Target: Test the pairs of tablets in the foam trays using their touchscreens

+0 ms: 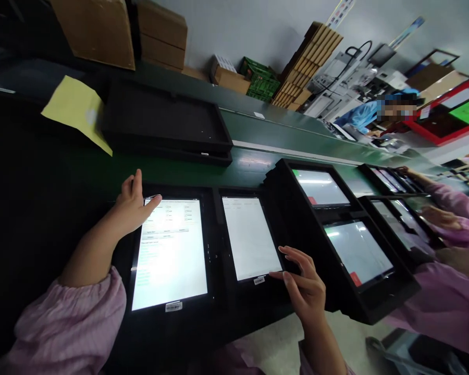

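Two lit tablets lie side by side in a black tray (216, 291). My left hand (133, 208) is at the upper left corner of the left tablet (172, 260), its thumb over the top edge and its other fingers spread. Lines of text and grey buttons fill that tablet's screen. On the right tablet (252, 237), a nearly blank white page shows. My right hand (303, 284) reaches its lower right corner, index fingertip at the screen's bottom edge, the other fingers loosely spread. Barcode labels (174, 307) sit below both screens.
Right of the tray stands a stack of black trays (289, 208) with two lit tablets on top. Behind lie more black trays (164, 114) and a yellow sheet (76, 112). A co-worker's pink sleeve (459, 208) and hands are at further tablets on the right.
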A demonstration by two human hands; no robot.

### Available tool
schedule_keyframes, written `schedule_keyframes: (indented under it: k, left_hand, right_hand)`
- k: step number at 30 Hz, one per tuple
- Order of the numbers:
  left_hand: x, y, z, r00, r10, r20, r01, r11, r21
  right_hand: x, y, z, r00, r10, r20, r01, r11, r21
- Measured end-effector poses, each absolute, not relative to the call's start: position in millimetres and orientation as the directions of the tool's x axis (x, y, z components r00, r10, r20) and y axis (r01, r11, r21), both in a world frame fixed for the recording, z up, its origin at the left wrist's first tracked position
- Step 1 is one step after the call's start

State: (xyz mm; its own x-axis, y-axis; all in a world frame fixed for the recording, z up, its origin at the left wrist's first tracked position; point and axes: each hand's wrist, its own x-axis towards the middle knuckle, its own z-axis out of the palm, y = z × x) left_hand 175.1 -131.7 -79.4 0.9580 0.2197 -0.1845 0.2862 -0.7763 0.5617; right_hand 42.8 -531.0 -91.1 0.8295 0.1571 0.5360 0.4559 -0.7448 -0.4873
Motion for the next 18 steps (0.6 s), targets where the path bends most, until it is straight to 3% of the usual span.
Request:
schedule_keyframes:
  k: [5, 18]
  left_hand:
    - [170.8, -131.9, -78.8, 0.962, 0.204, -0.179, 0.271, -0.769, 0.579]
    - [167.8, -131.8, -78.7, 0.963, 0.186, -0.193, 0.265, -0.772, 0.578]
  right_hand:
    - [42.2, -519.4, -94.0, 0.831, 0.215, 0.513, 0.493, -0.712, -0.5]
    - [41.4, -516.9, -97.8, 0.831, 0.167, 0.53, 0.463, -0.737, -0.493]
